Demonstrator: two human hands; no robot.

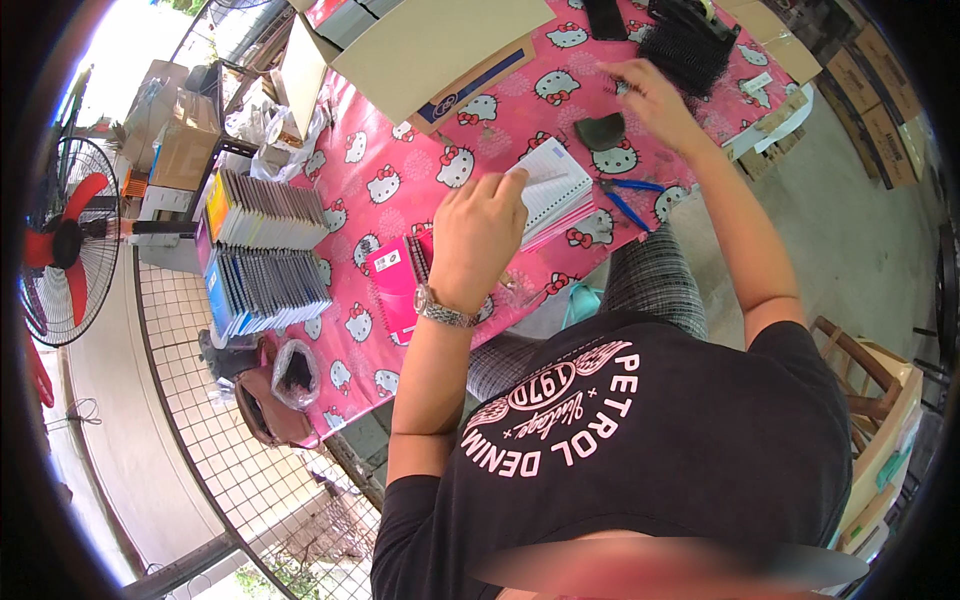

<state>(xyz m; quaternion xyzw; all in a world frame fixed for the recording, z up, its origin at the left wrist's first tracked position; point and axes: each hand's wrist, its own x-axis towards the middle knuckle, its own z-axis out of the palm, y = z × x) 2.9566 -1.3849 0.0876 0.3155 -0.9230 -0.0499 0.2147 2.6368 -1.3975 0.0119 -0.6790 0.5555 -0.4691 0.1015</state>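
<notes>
My left hand (480, 225), with a metal watch on its wrist, bends its fingers over the left edge of a notebook (560, 195) with white ruled pages and pink page edges. The thumb is hidden beneath. Left of that wrist lies a bright pink cover (393, 285) with a dark spiral along its side. My right hand (652, 108) is raised over the table near a dark bundle of binding coils (690, 48). Its fingers look apart and slightly blurred. Below it rest a dark green pouch-like piece (600, 131) and blue-handled pliers (632, 197).
A pink patterned cloth covers the table (385, 185). Two stacks of spiral notebooks (265, 250) stand at the left, beside a brown bag (268, 395). A large carton (450, 60) fills the far side, near a black flat object (605, 20). A fan (68, 242) is far left.
</notes>
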